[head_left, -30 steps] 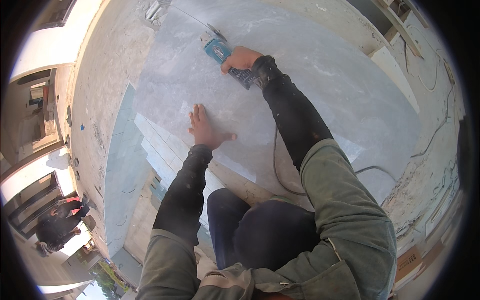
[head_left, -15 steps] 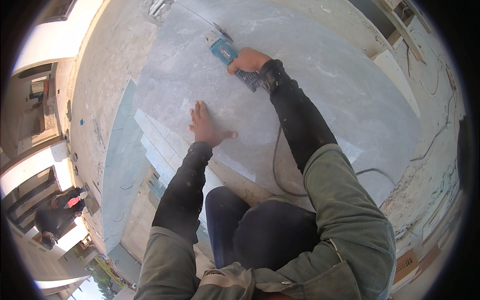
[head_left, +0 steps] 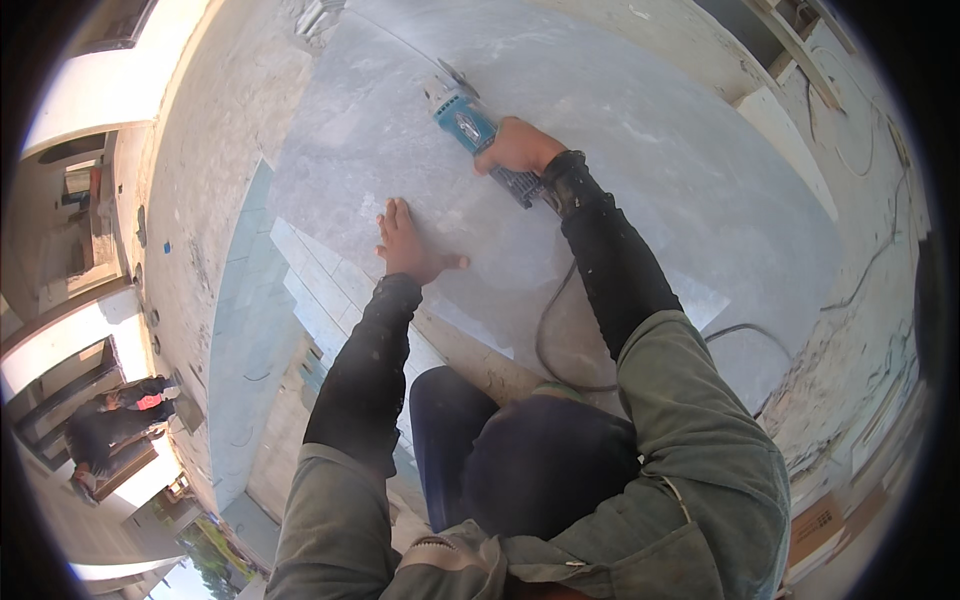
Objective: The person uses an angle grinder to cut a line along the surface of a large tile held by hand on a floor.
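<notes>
Fingers of the right hand (head_left: 525,147) are wrapped firmly around the rear of the blue-green angle grinder (head_left: 466,126), which sits at twelve o'clock over the grey slab (head_left: 640,190). Fingers of the left hand (head_left: 408,252) are spread wide, palm down on the slab at ten to eleven o'clock, holding nothing. From my remote seat, I see a thin line (head_left: 390,33) running from the disc (head_left: 452,75) toward eleven o'clock, and I read the step in hand as cutting along it. To do it well, I would hold the disc square to the slab, draw it straight on the same heading without twisting, and let it bite lightly. The left palm seems best left where it is, steadying the slab well apart from the disc. I would watch the cord (head_left: 540,342), looping at five o'clock, so that it never strays forward.

As for markings, the grinder carries a pale emblem, too small for me to make out; a brown carton (head_left: 812,528) at four o'clock bears dark print, likewise unreadable.
</notes>
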### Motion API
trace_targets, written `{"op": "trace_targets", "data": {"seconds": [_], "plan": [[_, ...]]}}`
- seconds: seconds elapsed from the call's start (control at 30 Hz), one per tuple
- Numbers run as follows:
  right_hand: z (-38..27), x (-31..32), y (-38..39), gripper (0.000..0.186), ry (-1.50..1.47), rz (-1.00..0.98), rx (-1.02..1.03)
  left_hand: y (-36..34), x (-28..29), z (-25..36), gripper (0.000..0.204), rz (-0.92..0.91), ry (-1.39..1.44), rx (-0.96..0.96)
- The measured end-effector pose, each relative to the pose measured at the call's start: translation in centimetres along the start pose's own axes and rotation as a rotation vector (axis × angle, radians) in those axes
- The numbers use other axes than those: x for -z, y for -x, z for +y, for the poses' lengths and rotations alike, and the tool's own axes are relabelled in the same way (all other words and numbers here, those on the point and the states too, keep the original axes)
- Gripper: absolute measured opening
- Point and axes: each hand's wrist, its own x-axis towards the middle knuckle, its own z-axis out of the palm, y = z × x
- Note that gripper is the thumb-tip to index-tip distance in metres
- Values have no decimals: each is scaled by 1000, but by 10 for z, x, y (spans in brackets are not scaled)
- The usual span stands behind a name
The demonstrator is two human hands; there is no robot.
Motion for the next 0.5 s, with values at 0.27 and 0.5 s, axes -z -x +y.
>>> {"op": "trace_targets", "data": {"seconds": [0.27, 0.5], "plan": [[18, -5, 29, 57, -24, 31, 83, -1, -1, 1, 163, -8, -13, 18], [22, -8, 45, 60, 21, 76, 9, 1, 0, 1, 164, -8, -13, 7]]}}
